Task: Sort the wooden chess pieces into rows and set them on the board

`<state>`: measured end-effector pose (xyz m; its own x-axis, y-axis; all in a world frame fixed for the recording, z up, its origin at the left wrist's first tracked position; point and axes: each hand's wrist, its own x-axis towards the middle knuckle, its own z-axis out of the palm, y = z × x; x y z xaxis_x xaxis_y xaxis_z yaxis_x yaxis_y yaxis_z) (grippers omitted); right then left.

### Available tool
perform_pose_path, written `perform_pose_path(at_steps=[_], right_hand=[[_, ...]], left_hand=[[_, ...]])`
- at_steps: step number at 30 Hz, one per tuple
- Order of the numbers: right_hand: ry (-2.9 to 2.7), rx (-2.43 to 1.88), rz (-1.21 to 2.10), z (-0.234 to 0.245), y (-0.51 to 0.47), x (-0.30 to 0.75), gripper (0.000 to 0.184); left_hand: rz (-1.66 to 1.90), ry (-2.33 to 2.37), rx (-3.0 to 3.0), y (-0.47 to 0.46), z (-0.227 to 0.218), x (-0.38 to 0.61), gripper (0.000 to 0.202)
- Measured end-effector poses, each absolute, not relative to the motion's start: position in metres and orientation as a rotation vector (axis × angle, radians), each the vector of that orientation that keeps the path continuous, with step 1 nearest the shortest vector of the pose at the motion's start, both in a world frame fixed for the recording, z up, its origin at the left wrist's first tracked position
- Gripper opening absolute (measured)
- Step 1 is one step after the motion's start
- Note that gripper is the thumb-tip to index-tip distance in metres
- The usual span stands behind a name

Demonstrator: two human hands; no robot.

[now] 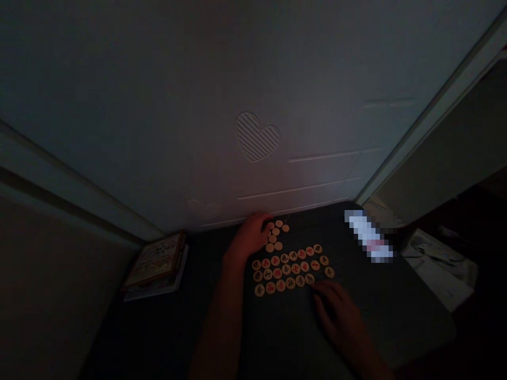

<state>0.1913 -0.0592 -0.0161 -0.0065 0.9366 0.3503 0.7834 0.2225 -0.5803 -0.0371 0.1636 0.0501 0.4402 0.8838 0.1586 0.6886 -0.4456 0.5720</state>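
Observation:
Several round wooden game pieces [291, 269] with red and black marks lie face up in rows on a dark table [396, 311]. Behind them sits a small cluster of blank-faced pieces [276, 235]. My left hand [250, 236] rests at the left of that cluster, its fingers curled against the pieces. My right hand [336, 311] lies near the front right corner of the rows, fingers bent, fingertips close to the last piece. The scene is very dim.
A flat box with a printed lid [156, 262] lies at the table's left, on top of a thin booklet. A blurred white object [370, 236] sits at the back right. A wall with a heart relief [256, 136] stands right behind the table.

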Motion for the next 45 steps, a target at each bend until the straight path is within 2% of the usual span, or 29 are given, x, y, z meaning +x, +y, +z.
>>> perform_pose_path(at_steps=[9, 18, 30, 39, 45], right_hand=[[-1.769, -1.567, 0.302, -0.01, -0.057, 0.191, 0.022], [-1.795, -1.583, 0.338, -0.014, -0.06, 0.192, 0.024], [-1.807, -1.577, 0.332, -0.016, -0.062, 0.192, 0.024], [-1.791, -1.544, 0.314, -0.015, -0.061, 0.192, 0.022], [-1.734, -1.508, 0.281, -0.006, -0.058, 0.19, 0.021]], left_hand=[[0.57, 1.614, 2.286, 0.17, 0.028, -0.02, 0.021], [0.413, 1.992, 2.122, 0.165, 0.043, -0.035, 0.028], [0.28, 2.012, 2.176, 0.161, 0.044, -0.036, 0.03], [0.282, 1.948, 2.104, 0.165, 0.055, -0.05, 0.022], [0.514, 1.228, 2.08, 0.143, 0.098, -0.052, 0.026]])
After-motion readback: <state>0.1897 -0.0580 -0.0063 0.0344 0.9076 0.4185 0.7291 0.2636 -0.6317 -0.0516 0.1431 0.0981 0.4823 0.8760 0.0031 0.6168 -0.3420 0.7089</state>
